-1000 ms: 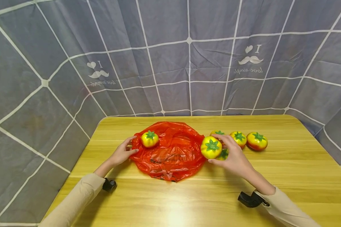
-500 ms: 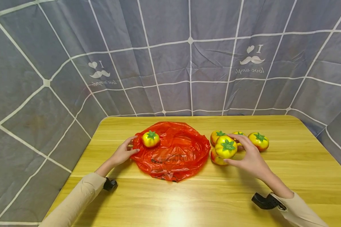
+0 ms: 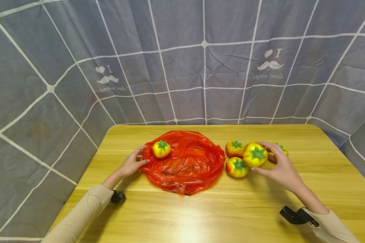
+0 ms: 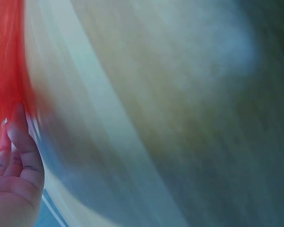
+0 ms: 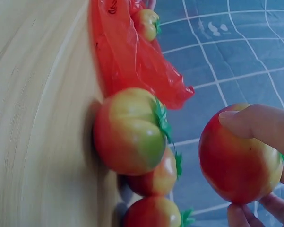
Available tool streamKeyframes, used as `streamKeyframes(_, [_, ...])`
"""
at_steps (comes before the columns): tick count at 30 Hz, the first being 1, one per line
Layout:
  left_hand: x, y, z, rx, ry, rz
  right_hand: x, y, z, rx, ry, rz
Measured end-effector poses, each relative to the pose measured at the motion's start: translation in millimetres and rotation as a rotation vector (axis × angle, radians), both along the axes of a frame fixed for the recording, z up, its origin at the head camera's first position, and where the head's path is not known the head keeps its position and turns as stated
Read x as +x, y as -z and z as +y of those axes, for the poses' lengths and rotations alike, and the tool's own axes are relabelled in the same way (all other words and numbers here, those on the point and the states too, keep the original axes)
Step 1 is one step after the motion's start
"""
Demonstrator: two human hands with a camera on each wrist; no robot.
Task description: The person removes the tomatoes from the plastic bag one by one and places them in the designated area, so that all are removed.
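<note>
A red plastic bag [image 3: 185,182] lies spread with its mouth open. My left hand [image 3: 131,163] pinches its left edge; in the left wrist view the fingers [image 4: 24,142] meet the red film. A yellow and red toy tomato [image 3: 161,149] with green leaves sits at the bag's left side. To the bag's right, my right hand [image 3: 278,165] grips another tomato [image 5: 238,156] between thumb and fingers, raised above the table. Two tomatoes, a rear one [image 3: 235,148] and a front one [image 3: 237,167], stand near the bag's right edge. Behind the right hand a further tomato [image 3: 282,149] is partly hidden.
The wooden table [image 3: 188,219] carries everything. A grey curtain [image 3: 182,67] with white lines hangs along its back and sides. Black wrist devices, a left one [image 3: 118,197] and a right one [image 3: 296,215], sit below the hands.
My right hand has carried its tomato to the right, away from the bag's edge and over the tomatoes there. The bag's right edge has spread slightly rightward; the left hand stays at the bag.
</note>
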State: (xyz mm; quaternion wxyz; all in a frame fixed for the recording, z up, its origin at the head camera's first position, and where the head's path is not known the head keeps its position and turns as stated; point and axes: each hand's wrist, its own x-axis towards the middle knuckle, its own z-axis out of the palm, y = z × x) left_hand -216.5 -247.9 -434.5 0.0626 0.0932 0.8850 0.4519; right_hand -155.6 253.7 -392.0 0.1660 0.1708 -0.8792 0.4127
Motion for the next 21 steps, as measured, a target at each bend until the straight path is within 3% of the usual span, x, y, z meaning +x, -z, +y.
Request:
streamKeyframes(11, [8.8,-13.7,7.5,0.0,0.008,-0.013,4.9,7.0,16.8,0.042,0.038,0.008])
streamKeyframes(21, [2.7,-1.4,0.5,-0.003,0.007,0.007,8.5,17.3,29.8,0.051,0.065,0.016])
